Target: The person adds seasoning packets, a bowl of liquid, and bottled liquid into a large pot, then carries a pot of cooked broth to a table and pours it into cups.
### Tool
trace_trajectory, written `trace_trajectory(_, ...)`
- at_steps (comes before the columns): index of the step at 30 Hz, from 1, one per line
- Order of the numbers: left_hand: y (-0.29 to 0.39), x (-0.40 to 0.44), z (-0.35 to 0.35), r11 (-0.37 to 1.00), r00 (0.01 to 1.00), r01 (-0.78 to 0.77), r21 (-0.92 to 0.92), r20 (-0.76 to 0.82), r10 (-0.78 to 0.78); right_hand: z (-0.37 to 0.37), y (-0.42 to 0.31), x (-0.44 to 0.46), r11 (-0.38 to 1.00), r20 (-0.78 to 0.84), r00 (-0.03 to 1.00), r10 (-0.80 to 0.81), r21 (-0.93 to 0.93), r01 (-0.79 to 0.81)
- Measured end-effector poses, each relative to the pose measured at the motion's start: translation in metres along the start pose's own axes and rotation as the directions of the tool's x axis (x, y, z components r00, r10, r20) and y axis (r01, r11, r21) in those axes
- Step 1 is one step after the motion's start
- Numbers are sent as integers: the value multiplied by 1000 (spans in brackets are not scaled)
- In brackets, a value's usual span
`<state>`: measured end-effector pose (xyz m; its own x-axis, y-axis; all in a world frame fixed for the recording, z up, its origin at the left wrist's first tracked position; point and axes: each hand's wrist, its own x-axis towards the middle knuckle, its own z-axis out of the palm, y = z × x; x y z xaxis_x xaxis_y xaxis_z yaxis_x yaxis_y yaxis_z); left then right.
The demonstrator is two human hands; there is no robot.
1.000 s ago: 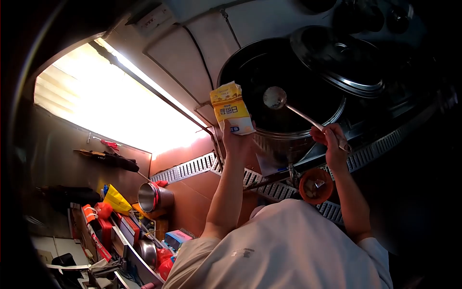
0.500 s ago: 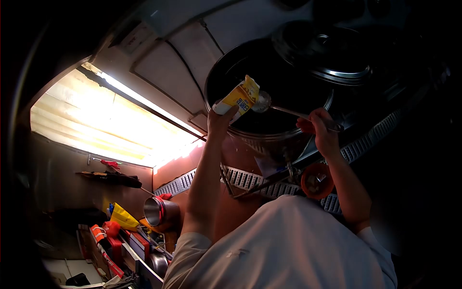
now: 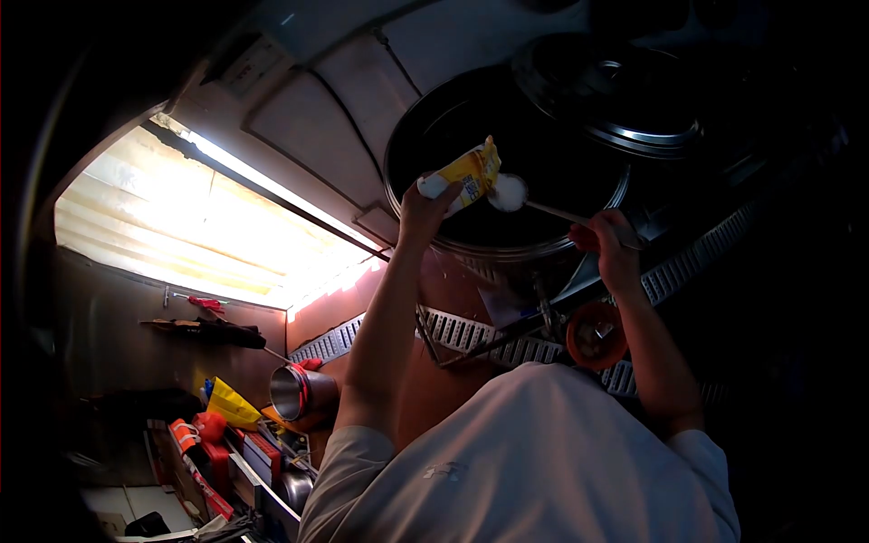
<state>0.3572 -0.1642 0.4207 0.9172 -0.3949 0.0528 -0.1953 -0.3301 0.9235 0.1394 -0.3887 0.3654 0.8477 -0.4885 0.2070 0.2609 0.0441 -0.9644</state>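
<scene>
My left hand (image 3: 427,210) is closed around a yellow and white packet (image 3: 471,174), tilted with its open end to the right. Right beside that end is the bowl of a long-handled ladle (image 3: 509,193), filled with a white substance. My right hand (image 3: 611,242) grips the ladle's handle (image 3: 557,213) near its far end. Both packet and ladle are held over a large round pot (image 3: 434,242) with a dark inside. A lid (image 3: 634,140) rests over the pot's far right side.
A metal drain grate (image 3: 462,337) runs along the floor below the pot. An orange-brown bowl (image 3: 597,337) sits near my right forearm. At the left are a metal bucket (image 3: 291,393), a yellow bag (image 3: 233,404) and several boxes. A bright window (image 3: 199,217) lights the left side.
The packet has moved right and tilted further over. More white substance shows in the ladle, which has shifted slightly right along with my right hand.
</scene>
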Motion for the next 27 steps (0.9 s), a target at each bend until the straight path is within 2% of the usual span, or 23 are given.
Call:
trace_trajectory(12,-8,6,0,998,997,-69,13,-23,69,1,3,-2,999,-34,999,1,35,0)
trace_trajectory(14,-10,7,0,999,997,-34,-41,-76,31,-1,0,-3,999,-21,1000,11,33,-10)
trace_trajectory(21,-18,-3,-4,1000,994,-2,0,-111,2,-1,3,-3,998,1,1000,-4,59,4)
trace_trajectory(23,-52,-1,-2,944,979,-37,-327,-201,-31,2,1,-3,999,-3,1000,11,45,-11)
trace_trajectory(24,-64,-1,-2,944,978,-38,-329,-208,-33,4,0,-2,999,-9,1000,25,35,-24)
trace_trajectory(25,-77,-1,-2,814,977,-65,-577,-201,-64,5,-2,-1,999,-2,1000,24,33,-24)
trace_trajectory(26,-78,-4,-3,619,978,-92,-780,-187,-90,7,-5,-1,998,22,999,32,48,-33)
trace_trajectory(27,-81,-8,-5,616,977,-95,-782,-192,-92,8,-6,0,997,46,998,40,64,-43)
